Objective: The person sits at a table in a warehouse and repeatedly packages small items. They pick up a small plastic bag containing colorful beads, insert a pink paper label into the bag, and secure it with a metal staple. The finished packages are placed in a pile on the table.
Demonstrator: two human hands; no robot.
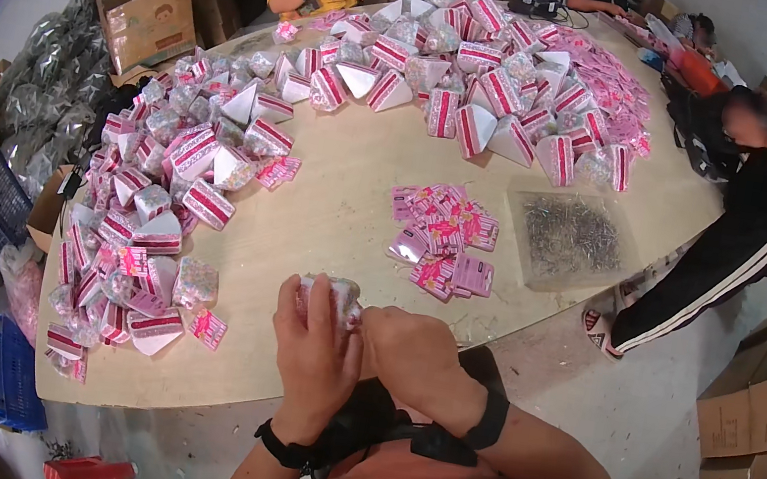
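Observation:
My left hand [316, 359] is closed around a small cake-slice-shaped piece [347, 294], pale with a speckled top, held just above the table's near edge. My right hand [415, 357] is closed in a pinch against the right side of that piece; whatever its fingertips grip is hidden. Past my hands lies a loose heap of pink printed cards [446, 224]. Beside the cards, a clear plastic box [563, 280] holds many thin metal pins or fasteners.
A pale table [311, 193] carries a long curved pile of pink-and-white cake-slice pieces [195, 150]. More pink cards [609, 80] lie far right. Co-workers stand or sit around the far side and right. Cartons [148, 17], blue crates [2, 370] and a red stool [93, 476] surround the table.

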